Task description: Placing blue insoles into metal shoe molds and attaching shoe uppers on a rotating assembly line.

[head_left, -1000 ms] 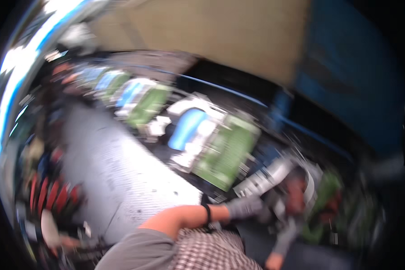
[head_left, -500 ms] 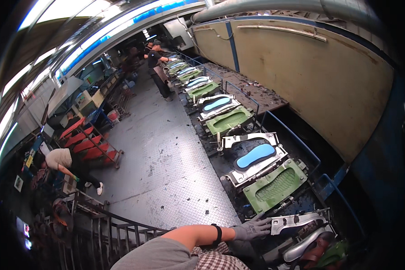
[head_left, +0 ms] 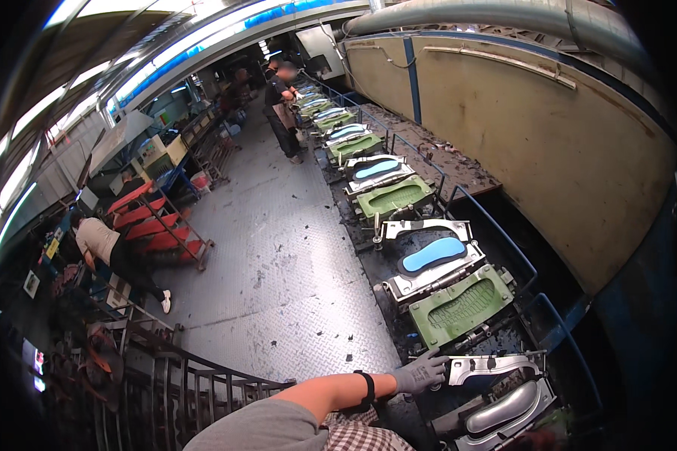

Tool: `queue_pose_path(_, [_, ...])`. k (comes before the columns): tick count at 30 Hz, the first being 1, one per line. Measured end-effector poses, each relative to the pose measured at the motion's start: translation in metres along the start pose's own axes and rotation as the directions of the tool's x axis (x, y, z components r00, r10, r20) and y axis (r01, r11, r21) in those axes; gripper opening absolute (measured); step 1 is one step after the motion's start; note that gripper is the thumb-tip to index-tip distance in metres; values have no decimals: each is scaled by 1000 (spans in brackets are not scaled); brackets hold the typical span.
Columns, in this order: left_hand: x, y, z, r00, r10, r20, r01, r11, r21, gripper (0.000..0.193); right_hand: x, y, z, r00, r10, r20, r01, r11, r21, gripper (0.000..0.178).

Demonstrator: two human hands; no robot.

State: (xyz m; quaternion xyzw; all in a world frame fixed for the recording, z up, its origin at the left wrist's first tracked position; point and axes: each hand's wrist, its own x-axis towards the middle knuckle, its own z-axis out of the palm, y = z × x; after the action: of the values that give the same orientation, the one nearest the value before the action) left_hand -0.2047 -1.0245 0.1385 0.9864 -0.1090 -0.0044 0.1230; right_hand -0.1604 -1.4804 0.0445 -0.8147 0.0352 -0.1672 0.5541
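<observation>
Beside the floor [head_left: 278,293], the left hand [head_left: 420,373] touches a mould [head_left: 505,408], cropped below.

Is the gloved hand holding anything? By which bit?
The left hand is at the left end of the silver frame; whether it grips can't be told. The right hand is out of view.

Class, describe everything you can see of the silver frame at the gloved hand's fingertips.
The frame is a narrow, silvery plate that looks like metal, with a few dark patches and a long curved cut-out along its near edge. It stretches from left to right, between the green plate beyond it and the silver form on its near side. The left hand has its fingertips at the frame's left end; whether they grip it is unclear, as is the frame's exact tilt.
</observation>
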Motion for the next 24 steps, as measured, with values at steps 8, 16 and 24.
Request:
queue_pose_path(8, [-18, 4, -8, 982, -186, -9, 184, 977, -104, 42, 16, 17, -11, 999, 35, -25, -34, 998, 60, 50])
queue_pose_path(16, [23, 92, -6, 950, -254, -181, 82, 763, -641, 51, 20, -114, 13, 919, 387, 76, -394, 889, 234, 65])
queue_pose_path(24, [135, 107, 80, 915, -112, 387, 402, 175, -899, 81, 12, -141, 2, 985, 99, 141, -90, 993, -75, 53])
